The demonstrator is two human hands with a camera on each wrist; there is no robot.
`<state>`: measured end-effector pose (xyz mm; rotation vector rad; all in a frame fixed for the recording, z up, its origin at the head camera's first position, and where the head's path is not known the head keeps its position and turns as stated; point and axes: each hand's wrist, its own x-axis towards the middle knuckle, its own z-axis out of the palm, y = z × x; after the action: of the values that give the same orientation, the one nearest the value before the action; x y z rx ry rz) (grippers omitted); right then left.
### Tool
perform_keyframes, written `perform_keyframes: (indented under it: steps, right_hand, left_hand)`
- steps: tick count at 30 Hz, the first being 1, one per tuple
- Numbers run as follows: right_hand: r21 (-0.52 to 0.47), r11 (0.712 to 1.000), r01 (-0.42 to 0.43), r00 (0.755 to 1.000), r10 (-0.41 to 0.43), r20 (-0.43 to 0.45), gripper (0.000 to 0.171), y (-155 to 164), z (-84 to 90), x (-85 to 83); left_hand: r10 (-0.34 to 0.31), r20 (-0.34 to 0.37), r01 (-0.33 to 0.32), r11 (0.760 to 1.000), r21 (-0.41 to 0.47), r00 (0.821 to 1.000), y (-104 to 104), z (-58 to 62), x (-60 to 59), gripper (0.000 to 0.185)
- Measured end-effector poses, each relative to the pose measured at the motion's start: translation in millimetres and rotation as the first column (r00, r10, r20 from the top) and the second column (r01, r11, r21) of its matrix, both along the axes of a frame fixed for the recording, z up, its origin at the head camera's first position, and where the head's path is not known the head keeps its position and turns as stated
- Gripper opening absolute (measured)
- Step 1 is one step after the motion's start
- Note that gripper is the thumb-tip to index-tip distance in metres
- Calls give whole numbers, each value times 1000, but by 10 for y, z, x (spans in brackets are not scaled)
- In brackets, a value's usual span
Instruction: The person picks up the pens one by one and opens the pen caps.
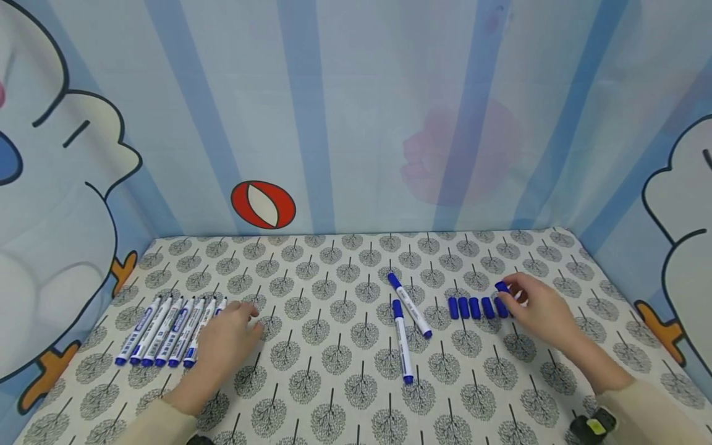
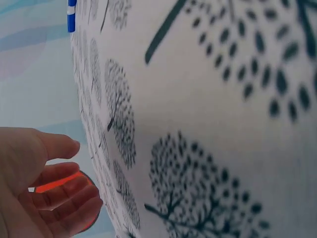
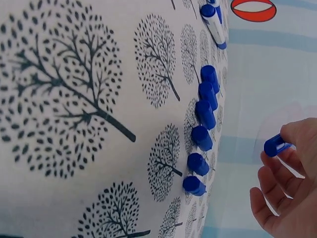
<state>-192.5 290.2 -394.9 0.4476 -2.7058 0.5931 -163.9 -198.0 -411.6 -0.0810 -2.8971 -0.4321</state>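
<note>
Between thumb and fingers, my right hand [image 1: 538, 309] pinches a blue marker cap [image 3: 275, 145], held up over the right end of a row of loose caps. Several blue caps [image 1: 464, 308] make up that row, standing side by side on the tree-print cloth. At the left, my left hand [image 1: 228, 337] hovers with loosely bent fingers and nothing in them, as the left wrist view confirms. Beside it lies a slanted row of several uncapped whiteboard markers [image 1: 158, 334], white with blue ends and dark tips pointing away; the hand partly hides the rightmost one.
Two capped markers, an upper one [image 1: 413, 309] and a lower one [image 1: 403, 346], lie on the cloth [image 1: 334, 364] between the hands. A striped cartoon backdrop [image 1: 367, 123] rises at the table's far edge and along both sides.
</note>
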Motion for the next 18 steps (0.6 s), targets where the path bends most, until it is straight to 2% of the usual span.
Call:
perform_keyframes:
  steps: [4,13,18]
  right_hand:
    - [-2,1000,20,1000,-20,-2,24,58,-13,-37]
    - [-27,997,77,993,-75,92,29,220,-85,-90]
    - [-27,992,124,985,-120,122,28,275,-126,-85]
  left_hand:
    - [-30,-32,30,1000,4,999,82,-22,-8,23]
    - [-99,-84,98,995,-14,991,311,-78,-3,20]
    - [-136,-53,136,991,-6,989,458,-54,1,18]
